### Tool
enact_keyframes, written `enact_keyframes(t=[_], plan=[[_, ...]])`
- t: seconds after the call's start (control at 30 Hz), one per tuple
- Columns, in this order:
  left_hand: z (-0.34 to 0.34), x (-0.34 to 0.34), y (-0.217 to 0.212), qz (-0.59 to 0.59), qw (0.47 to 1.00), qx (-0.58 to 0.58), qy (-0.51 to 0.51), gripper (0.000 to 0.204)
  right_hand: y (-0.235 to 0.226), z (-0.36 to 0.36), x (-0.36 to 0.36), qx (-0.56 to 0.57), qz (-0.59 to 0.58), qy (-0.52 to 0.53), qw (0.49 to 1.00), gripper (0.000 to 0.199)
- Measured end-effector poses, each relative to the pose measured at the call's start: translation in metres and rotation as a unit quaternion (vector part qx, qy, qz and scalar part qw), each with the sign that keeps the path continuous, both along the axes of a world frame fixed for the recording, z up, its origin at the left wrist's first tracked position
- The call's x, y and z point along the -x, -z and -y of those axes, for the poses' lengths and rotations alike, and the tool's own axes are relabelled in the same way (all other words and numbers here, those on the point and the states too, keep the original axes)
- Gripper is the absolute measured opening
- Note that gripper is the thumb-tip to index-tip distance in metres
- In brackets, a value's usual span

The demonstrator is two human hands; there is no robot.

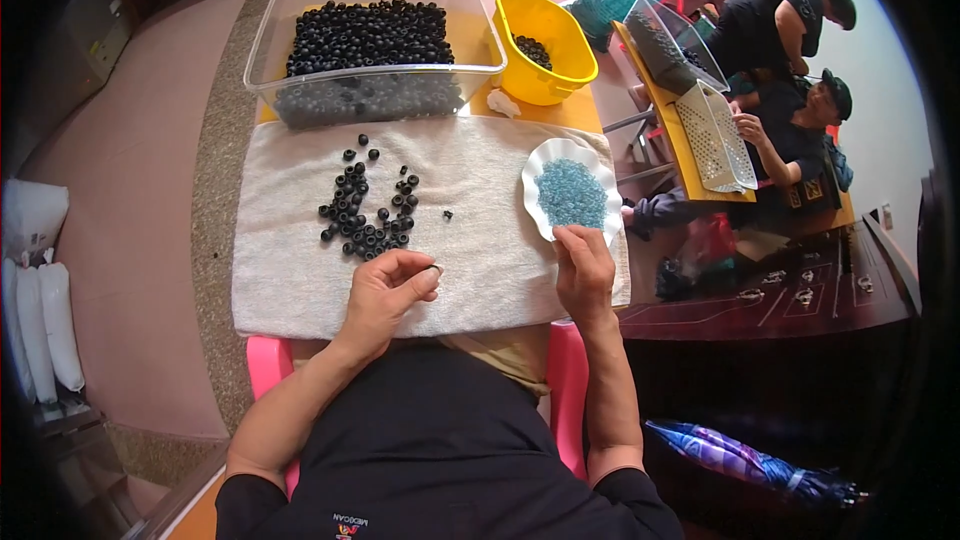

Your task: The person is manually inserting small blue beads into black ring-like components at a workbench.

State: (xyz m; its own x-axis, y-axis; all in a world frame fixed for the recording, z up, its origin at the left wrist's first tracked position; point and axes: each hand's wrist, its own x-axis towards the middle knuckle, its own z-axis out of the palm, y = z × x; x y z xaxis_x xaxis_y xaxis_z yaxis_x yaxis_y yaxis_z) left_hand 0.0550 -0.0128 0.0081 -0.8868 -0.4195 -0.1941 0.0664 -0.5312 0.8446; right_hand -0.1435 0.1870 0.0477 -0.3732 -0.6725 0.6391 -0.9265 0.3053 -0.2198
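My left hand (385, 297) is closed in a pinch at the near edge of the loose black beads, with a small dark bead (436, 269) just showing at its fingertips. These loose black beads (352, 202), round with holes, lie scattered on a beige cloth (470, 175). On the right, a white scalloped plate (532, 172) carries a heap of tiny translucent blue pieces (570, 194). My right hand (583, 265) reaches the plate's near rim, its thumb and fingers pressed together. Whatever is between those fingertips is hidden.
Behind the cloth stands a large clear bin (375, 90) of black beads, beside a yellow tub (555, 90) holding some more. Crumpled white tissue (503, 103) lies near the tub. At right, people work at another table with a white perforated basket (712, 135). A folded umbrella (750, 460) lies lower right.
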Motion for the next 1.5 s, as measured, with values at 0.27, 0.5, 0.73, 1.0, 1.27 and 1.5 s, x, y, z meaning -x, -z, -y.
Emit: enact_keyframes(t=[0.27,0.5,0.73,1.0,1.27,1.5], plan=[[-0.002,0.0,-0.001,0.0,0.999,0.023,0.038,0.017,-0.013,0.03,-0.04,-0.004,0.307,-0.151,0.94,0.013],[0.0,-0.002,-0.004,-0.029,0.995,-0.001,0.095,0.016,0.002,0.056,-0.061,-0.02,0.414,-0.22,0.883,0.012],[0.003,-0.002,-0.003,-0.03,0.994,-0.036,0.103,0.012,0.001,0.053,-0.058,-0.067,0.481,-0.214,0.848,0.011],[0.006,-0.003,0.0,-0.032,0.99,-0.035,0.135,0.011,-0.004,0.052,-0.053,-0.07,0.574,-0.236,0.781,0.01],[0.012,-0.002,0.0,-0.044,0.987,-0.075,0.135,0.01,0.007,0.057,-0.07,-0.01,0.345,-0.245,0.906,0.021],[0.009,-0.003,-0.002,-0.03,0.991,-0.109,0.069,0.01,0.002,0.061,-0.068,-0.027,0.286,-0.233,0.929,0.027]])
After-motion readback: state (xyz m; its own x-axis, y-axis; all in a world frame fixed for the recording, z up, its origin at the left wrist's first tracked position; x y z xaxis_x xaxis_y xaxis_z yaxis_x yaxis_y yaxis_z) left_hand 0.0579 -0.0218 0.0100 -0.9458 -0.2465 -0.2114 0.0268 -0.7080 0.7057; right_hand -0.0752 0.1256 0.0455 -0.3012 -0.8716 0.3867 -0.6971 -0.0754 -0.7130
